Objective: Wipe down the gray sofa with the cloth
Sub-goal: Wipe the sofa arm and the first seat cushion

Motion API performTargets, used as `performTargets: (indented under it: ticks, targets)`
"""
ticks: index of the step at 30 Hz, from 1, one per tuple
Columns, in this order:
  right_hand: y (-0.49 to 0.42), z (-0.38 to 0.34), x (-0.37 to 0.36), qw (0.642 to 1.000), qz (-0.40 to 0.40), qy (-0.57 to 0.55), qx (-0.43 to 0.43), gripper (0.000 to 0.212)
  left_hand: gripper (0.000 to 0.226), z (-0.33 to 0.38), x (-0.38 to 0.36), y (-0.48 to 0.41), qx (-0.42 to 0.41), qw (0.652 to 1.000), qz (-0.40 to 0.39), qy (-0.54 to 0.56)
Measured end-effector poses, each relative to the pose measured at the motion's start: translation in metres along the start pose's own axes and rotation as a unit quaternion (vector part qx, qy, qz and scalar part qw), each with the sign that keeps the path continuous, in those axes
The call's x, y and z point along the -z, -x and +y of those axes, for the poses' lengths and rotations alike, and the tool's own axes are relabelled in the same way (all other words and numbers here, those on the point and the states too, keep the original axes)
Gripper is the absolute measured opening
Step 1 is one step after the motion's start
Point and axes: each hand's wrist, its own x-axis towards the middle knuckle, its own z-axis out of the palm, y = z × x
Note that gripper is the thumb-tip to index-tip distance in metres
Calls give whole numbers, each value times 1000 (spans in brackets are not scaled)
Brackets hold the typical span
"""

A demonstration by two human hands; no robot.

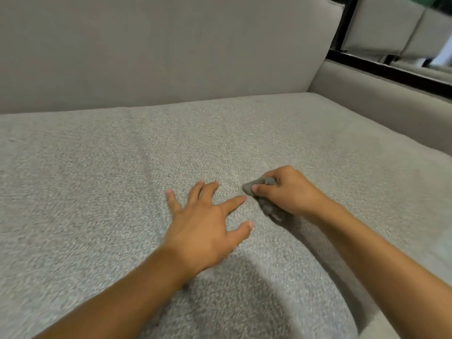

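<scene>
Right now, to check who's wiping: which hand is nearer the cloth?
Right. The right hand grips the cloth; the left hand rests spread on the sofa seat, just left of it.

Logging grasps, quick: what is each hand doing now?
Left hand: open, fingers spread flat on the sofa seat.
Right hand: closed around the bunched gray cloth.

Top right corner now: a black frame [391, 72] runs slantwise, pale cushions [381, 25] behind it (blurred, hard to read), and a green patch [440, 0] at the very edge.
</scene>
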Motion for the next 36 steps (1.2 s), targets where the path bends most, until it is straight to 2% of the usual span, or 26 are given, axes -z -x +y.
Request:
performTargets:
  ticks: [2,4,5,8,10,12,14,15,16,17,19,20,22,24,26,28,30,33,34,36]
  targets:
    - [12,-7,6,997,-48,-52,-43,19,68,-3,-2,-2,-9,1000,7,12]
    - [21,-8,10,994,-60,-71,-63,18,68,-2,-2,-2,-15,1000,8,19]
    - [21,-6,9,996,-36,-51,-63,19,68,-3,-1,-1,-16,1000,8,18]
    - [7,3,3,992,104,58,-46,21,66,-2,1,2,-19,1000,11,13]
    - [6,1,-4,990,132,44,-21,18,67,-3,0,3,-18,1000,17,13]
    - [27,0,-6,998,58,-25,19,14,67,-4,-2,4,-17,1000,16,14]
    - [59,0,-4,992,-70,-101,38,15,65,-6,-3,5,-16,1000,18,15]
    - [73,4,0,987,-118,-104,45,17,64,-5,-4,5,-13,1000,19,14]
    - [78,12,6,987,-128,-84,58,18,63,-5,-4,5,-11,1000,18,13]
    - [77,20,11,992,-94,-30,75,17,62,-5,-4,5,-10,1000,17,13]
    - [71,33,17,990,21,93,106,15,62,-4,-3,5,-3,1000,14,18]
    - [72,38,16,985,56,115,119,13,62,-2,-2,6,2,1000,13,20]
    - [87,42,10,987,41,69,142,10,63,0,0,6,8,1000,14,13]
    - [111,40,2,986,-30,21,165,11,62,3,3,7,17,1000,6,7]
    - [131,45,1,972,-55,65,220,17,59,9,7,10,36,999,-3,7]
    - [132,55,7,951,-10,167,260,25,56,18,9,17,60,998,3,17]
    - [118,79,28,938,52,242,241,25,61,38,6,22,77,996,22,31]
    - [86,122,72,924,133,332,133,25,78,78,-1,17,71,996,32,34]
    - [81,134,82,926,150,327,113,26,74,95,-3,10,61,997,32,28]
    - [85,152,89,944,128,280,121,28,63,129,-9,-9,41,998,33,25]
